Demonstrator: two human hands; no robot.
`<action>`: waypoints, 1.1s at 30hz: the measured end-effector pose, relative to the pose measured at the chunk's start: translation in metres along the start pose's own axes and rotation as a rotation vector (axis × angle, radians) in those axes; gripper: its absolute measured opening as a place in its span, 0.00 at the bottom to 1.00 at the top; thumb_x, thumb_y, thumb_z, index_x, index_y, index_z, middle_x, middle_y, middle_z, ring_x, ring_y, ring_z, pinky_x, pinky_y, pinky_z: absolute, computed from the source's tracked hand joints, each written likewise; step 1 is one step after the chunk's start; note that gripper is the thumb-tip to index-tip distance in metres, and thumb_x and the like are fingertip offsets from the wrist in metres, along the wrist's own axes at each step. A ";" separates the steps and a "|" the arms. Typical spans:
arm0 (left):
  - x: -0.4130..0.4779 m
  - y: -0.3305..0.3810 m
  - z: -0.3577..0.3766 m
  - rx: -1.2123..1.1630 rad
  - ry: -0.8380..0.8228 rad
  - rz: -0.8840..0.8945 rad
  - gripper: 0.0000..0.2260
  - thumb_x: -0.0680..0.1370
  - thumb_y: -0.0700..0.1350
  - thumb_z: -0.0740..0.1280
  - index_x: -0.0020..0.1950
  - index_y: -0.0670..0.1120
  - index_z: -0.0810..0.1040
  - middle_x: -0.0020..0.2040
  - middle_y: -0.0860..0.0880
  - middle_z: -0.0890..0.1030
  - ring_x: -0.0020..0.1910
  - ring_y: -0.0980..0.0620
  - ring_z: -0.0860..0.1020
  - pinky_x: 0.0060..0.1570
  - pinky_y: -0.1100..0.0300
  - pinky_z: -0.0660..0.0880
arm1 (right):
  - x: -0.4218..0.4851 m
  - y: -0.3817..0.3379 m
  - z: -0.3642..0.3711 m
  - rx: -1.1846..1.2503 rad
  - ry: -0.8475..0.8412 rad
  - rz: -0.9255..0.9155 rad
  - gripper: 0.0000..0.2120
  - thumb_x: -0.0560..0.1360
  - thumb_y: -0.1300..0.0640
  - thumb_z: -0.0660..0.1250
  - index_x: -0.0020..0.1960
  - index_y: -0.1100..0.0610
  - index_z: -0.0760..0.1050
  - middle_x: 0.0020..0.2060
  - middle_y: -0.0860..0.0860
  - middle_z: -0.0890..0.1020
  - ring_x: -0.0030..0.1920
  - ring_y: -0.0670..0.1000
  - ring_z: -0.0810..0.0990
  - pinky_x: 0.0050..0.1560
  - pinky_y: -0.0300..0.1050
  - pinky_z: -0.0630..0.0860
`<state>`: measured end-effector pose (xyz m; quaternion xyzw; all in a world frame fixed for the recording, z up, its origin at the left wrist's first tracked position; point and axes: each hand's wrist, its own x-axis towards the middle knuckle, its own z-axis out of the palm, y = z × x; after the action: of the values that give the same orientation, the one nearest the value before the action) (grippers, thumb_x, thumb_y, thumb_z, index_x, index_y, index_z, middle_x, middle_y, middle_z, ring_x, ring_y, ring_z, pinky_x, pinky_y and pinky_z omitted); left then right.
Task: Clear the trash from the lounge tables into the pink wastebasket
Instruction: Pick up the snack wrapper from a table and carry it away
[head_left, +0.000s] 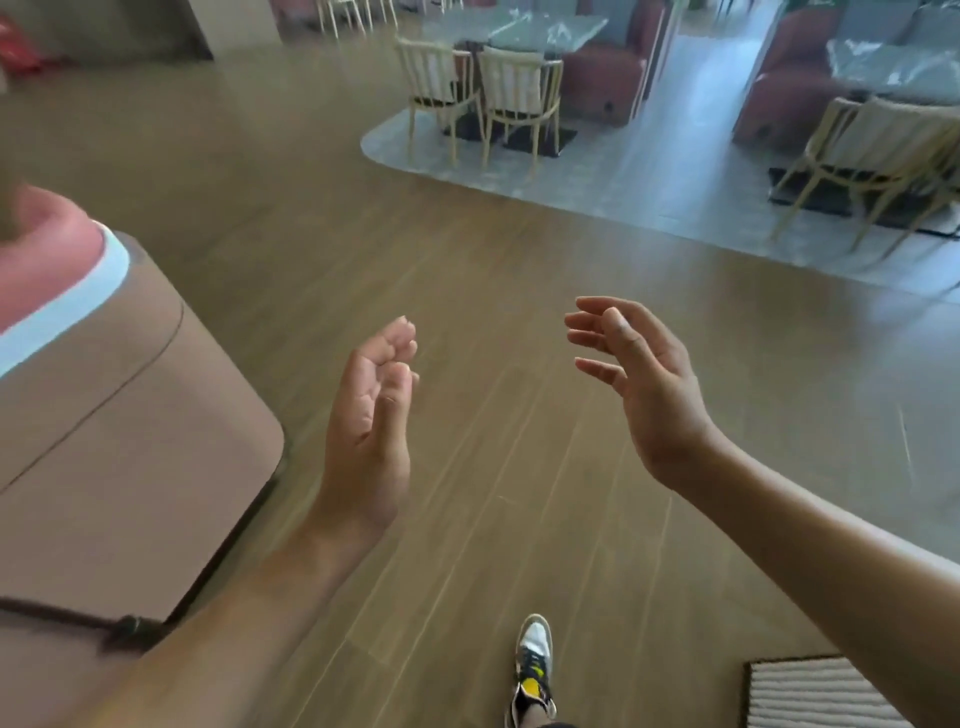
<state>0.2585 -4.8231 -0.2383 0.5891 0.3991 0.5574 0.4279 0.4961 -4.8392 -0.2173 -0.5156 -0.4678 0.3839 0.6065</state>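
My left hand (371, 415) hangs in mid-air over the wooden floor, palm turned inward, fingers loosely curled and holding nothing. My right hand (639, 384) is raised to its right at about the same height, fingers spread and relaxed, also holding nothing. Two grey marble-topped tables stand far ahead: one (550, 26) at the top centre, another (893, 62) at the top right. No trash shows on them at this distance, and no pink wastebasket is in view.
A tan sofa (130, 415) with a pink cushion (41, 249) fills the left side. Pale wooden chairs (519, 98) and red booth seats (608, 78) surround the tables on a grey floor area. A striped mat (815, 696) lies at the bottom right. My shoe (532, 660) steps on the wood floor.
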 end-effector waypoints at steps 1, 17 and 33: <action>0.022 -0.004 0.004 0.004 0.026 0.000 0.20 0.83 0.58 0.58 0.72 0.54 0.73 0.72 0.55 0.78 0.73 0.55 0.75 0.73 0.49 0.73 | 0.027 0.002 0.002 -0.003 -0.026 -0.004 0.14 0.80 0.45 0.64 0.60 0.49 0.81 0.56 0.51 0.86 0.63 0.54 0.83 0.67 0.60 0.78; 0.327 -0.104 -0.037 0.046 0.282 0.012 0.20 0.83 0.59 0.58 0.73 0.57 0.72 0.73 0.54 0.77 0.75 0.58 0.74 0.70 0.60 0.74 | 0.355 0.067 0.142 0.104 -0.138 -0.048 0.15 0.76 0.38 0.65 0.58 0.42 0.82 0.59 0.47 0.86 0.65 0.49 0.82 0.65 0.56 0.79; 0.690 -0.200 -0.181 0.105 0.334 0.063 0.20 0.83 0.59 0.58 0.74 0.56 0.72 0.72 0.54 0.78 0.74 0.56 0.75 0.70 0.52 0.75 | 0.709 0.098 0.371 0.189 -0.193 -0.102 0.21 0.75 0.37 0.64 0.61 0.47 0.80 0.60 0.49 0.85 0.67 0.51 0.81 0.65 0.52 0.78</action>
<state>0.1209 -4.0960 -0.2087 0.5221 0.4745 0.6390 0.3065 0.3297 -4.0515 -0.1805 -0.3923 -0.5113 0.4430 0.6233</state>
